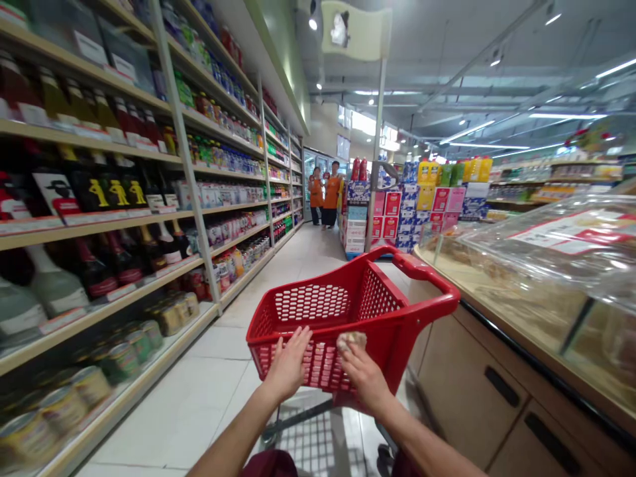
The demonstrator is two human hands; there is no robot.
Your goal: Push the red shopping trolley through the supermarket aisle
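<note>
A red plastic shopping cart (382, 338) stands sideways right in front of me, its handle toward the right. My right hand (364, 374) presses a crumpled beige cloth (352, 340) against the cart's near side, close to the rim. Further left, my left hand (291, 364) lies on the same perforated side with its fingers stretched out and nothing in them. Inside, the basket shows no goods from this angle.
Shelves of bottles and cans (114, 199) line the left. A wooden display counter (477, 371) with clear covers borders the right. Stacked boxes (387, 215) and a sign pole (377, 146) stand ahead. Several people in orange tops (332, 192) are far down the tiled aisle (298, 255).
</note>
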